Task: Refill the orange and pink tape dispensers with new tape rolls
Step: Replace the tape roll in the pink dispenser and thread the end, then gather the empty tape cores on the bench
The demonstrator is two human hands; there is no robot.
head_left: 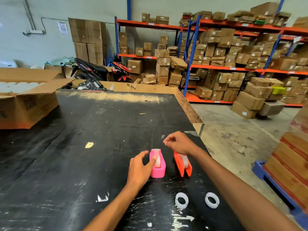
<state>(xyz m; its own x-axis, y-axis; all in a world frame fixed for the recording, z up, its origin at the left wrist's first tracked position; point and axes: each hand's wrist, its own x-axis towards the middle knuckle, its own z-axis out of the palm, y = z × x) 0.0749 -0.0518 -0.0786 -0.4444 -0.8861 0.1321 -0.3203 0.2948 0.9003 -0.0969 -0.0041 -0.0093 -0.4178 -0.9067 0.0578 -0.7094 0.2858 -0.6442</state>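
Observation:
A pink tape dispenser [158,170] stands on the black table [83,147] with a clear tape roll [157,161] seated in it. My left hand [140,167] rests against its left side, thumb on the roll. To its right an orange tape dispenser [180,165] also holds a roll [184,161]. My right hand [179,143] hovers above the orange dispenser's far end, fingers pinched together; whether it pinches tape I cannot tell. Two white empty tape cores [182,200] [212,200] lie nearer to me on the table.
An open cardboard box [28,105] with white rolls sits at the table's left. The table's right edge [198,124] drops to a concrete floor. A blue pallet [266,177] with stacked boxes stands at the right. Shelving full of cartons fills the background.

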